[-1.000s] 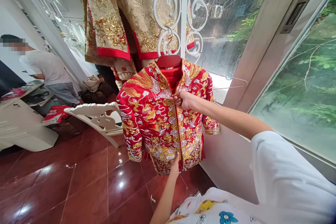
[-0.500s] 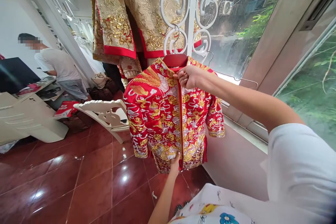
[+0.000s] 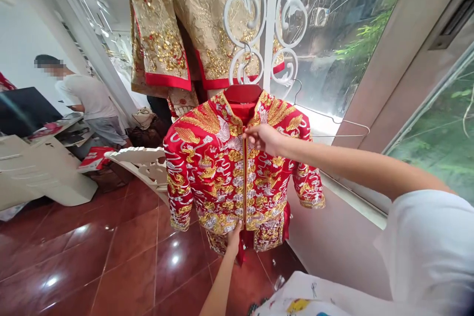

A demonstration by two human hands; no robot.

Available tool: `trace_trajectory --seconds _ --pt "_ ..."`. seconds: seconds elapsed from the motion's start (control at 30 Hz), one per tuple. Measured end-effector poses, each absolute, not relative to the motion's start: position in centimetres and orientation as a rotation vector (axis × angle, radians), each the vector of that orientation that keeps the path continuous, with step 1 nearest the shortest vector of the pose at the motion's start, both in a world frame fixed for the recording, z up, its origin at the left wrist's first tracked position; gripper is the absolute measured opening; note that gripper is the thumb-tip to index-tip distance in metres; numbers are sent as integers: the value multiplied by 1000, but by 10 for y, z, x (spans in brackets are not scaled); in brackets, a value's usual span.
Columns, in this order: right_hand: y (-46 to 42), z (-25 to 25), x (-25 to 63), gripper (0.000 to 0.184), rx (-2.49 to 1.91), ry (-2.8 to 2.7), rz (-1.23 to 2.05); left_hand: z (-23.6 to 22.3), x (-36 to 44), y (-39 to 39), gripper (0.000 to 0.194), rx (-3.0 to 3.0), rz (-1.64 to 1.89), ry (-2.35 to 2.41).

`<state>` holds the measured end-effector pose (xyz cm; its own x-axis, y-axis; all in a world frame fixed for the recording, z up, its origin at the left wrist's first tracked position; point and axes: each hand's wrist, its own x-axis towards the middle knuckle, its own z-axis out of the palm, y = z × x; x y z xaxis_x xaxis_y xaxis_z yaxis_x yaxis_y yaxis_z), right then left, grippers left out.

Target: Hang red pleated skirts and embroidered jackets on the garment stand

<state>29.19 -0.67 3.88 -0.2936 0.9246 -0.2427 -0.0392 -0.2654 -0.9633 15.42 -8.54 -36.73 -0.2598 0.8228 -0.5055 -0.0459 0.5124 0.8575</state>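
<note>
Open red floor tiles (image 3: pixel 126 252) spread left of and below a red embroidered jacket (image 3: pixel 211 177) on a red hanger (image 3: pixel 242 93). The left hand (image 3: pixel 234 238) pinches its lower front edge; the right hand (image 3: pixel 261 139) pinches its centre opening, near the windowsill (image 3: pixel 351 192).

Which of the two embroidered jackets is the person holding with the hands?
The red jacket with gold embroidery: the right hand pinches its front, the left hand its hem. The gold one hangs behind, untouched.

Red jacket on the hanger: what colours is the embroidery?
The jacket has gold and silver embroidery on red, best seen in the head view.
</note>
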Motion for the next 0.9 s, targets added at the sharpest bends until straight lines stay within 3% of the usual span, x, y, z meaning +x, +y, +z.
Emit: trace_trajectory --seconds 0.13,0.2,0.23,0.27,0.3,0.37,0.47,0.53,0.63,0.77,0.9 --pt "-5 47 327 22 -1176 -1534 1570 -359 140 -93 51 697 918 1528" --pt "4 63 358 20 -1113 -1660 1154 -333 122 -98 50 795 654 1455" --pt "10 71 374 19 -1095 -1683 874 -310 111 -99 51 920 343 1388" --pt "18 76 390 19 -1094 -1692 604 -280 99 -99 49 1074 60 1273" --pt "26 78 404 24 -1110 -1706 387 -243 87 -96 45 1239 6 1153" --pt "44 72 426 38 -1185 -1767 172 -158 66 -86 44 1571 442 1098" --pt "62 50 439 47 -1252 -1899 226 -37 47 -59 37 2051 1266 1347" --pt "67 37 440 47 -1245 -1969 263 15 45 -42 39 2234 1452 1595" --pt "68 28 439 47 -1241 -1988 265 45 51 -28 42 2314 1519 1904" --pt "69 27 437 43 -1231 -1920 256 51 54 -20 42 2455 1369 2199" --pt "72 24 434 41 -1233 -1820 336 51 48 5 51 2297 1062 1861"
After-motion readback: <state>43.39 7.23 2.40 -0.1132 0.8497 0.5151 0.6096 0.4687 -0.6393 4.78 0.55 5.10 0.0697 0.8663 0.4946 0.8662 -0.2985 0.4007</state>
